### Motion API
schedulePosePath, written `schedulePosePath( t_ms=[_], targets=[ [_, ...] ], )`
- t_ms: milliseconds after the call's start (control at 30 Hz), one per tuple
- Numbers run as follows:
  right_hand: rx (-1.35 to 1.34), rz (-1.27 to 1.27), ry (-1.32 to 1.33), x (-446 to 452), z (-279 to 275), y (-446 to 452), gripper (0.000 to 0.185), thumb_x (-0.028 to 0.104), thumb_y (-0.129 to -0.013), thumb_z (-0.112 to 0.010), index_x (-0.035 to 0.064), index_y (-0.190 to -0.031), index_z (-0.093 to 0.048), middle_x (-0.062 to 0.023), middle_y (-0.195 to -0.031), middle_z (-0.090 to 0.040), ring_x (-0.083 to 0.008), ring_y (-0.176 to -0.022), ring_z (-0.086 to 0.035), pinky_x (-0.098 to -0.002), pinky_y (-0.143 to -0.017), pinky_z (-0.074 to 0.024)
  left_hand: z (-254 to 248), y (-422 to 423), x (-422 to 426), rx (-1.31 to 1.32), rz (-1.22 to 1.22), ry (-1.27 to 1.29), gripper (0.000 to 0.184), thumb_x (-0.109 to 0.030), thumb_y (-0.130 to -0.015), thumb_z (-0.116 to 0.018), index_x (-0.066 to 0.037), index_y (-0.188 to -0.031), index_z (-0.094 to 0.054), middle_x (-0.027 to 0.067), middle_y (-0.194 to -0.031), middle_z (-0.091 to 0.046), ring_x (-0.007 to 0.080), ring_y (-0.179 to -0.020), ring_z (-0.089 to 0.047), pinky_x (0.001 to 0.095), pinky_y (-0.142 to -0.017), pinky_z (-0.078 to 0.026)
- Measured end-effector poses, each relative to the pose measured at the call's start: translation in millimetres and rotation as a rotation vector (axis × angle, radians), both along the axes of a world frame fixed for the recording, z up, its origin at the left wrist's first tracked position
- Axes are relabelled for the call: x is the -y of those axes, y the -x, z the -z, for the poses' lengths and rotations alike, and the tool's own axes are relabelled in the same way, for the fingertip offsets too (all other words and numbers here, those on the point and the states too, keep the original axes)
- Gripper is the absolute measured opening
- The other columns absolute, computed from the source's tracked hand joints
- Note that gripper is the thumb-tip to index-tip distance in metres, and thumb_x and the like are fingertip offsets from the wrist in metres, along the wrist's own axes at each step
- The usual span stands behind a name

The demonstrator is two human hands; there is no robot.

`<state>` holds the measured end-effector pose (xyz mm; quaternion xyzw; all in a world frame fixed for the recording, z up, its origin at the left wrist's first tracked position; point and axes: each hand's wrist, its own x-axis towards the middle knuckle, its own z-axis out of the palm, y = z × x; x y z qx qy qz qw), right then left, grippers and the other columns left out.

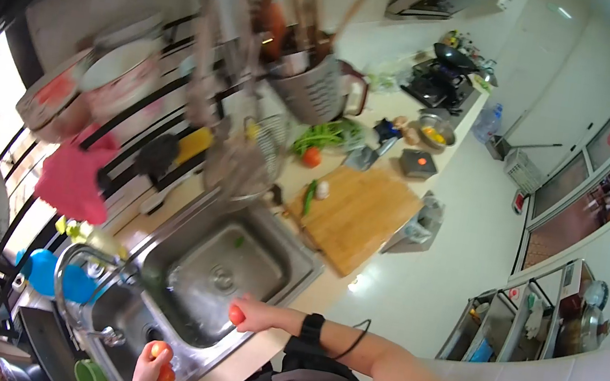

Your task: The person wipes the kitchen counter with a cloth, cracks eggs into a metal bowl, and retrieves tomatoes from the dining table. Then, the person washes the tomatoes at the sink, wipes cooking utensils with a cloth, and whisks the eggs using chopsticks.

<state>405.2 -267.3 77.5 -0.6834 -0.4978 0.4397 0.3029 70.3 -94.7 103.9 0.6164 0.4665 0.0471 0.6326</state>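
One right hand (pixel 253 315), arm outstretched, clasps a tomato (pixel 236 314) by the sink (pixel 263 252); the left hand (pixel 146 374) clasps two.

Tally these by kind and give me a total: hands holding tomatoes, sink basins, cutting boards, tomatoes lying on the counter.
Hands holding tomatoes: 2 (left hand, right hand)
Sink basins: 2 (large basin, small basin)
Cutting boards: 1 (wooden board)
Tomatoes on the counter: 1 (loose tomato)
Total: 6

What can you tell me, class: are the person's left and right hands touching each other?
Apart. The head view shows part of the steel sink plainly in the gap between the left hand and the right hand.
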Motion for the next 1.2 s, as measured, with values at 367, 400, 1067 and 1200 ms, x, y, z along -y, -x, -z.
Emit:
schedulePosePath(
  t_ms=[367,400,1067,1200],
  targets=[
    [0.210,0.443,-0.231,236,-44,-261,0.048,0.032,-0.066,-0.083,0.0019,-0.098,-0.064,-0.0173,-0.090,-0.068,-0.0330,-0.083,-0.065,-0.0395,-0.077,-0.0518,-53,-355,164,0.154,0.462,-0.315,0.045,-0.027,-0.091,-0.067,-0.006,-0.126,-0.050,0.0118,-0.105,-0.065,0.0178,-0.092,-0.064,0.0305,-0.083,-0.051],
    [0.231,0.476,-0.198,243,-44,-278,0.051,0.030,-0.068,-0.083,0.0018,-0.104,-0.062,-0.0181,-0.096,-0.066,-0.0335,-0.087,-0.065,-0.0392,-0.079,-0.0520,-36,-384,166,0.196,0.513,-0.441,0.048,-0.029,-0.090,-0.068,-0.005,-0.127,-0.049,0.0128,-0.106,-0.065,0.0192,-0.096,-0.063,0.0317,-0.085,-0.050],
    [0.419,0.632,-0.338,182,-30,-491,0.046,0.010,-0.070,-0.075,0.0054,-0.111,-0.056,-0.0201,-0.112,-0.053,-0.0395,-0.101,-0.057,-0.0432,-0.084,-0.0505,17,-697,227,0.064,0.161,-0.448,0.068,-0.048,-0.086,-0.066,-0.009,-0.137,-0.043,0.0224,-0.122,-0.059,0.0352,-0.113,-0.058,0.0411,-0.095,-0.046],
    [0.417,0.374,-0.310,189,-22,-507,0.050,0.012,-0.068,-0.078,0.0054,-0.113,-0.055,-0.0207,-0.113,-0.052,-0.0418,-0.102,-0.055,-0.0452,-0.088,-0.0487,-3,-715,241,-0.062,0.180,-0.582,0.065,-0.043,-0.085,-0.069,-0.012,-0.136,-0.044,0.0191,-0.121,-0.059,0.0373,-0.111,-0.057,0.0428,-0.094,-0.045]
  ],
)
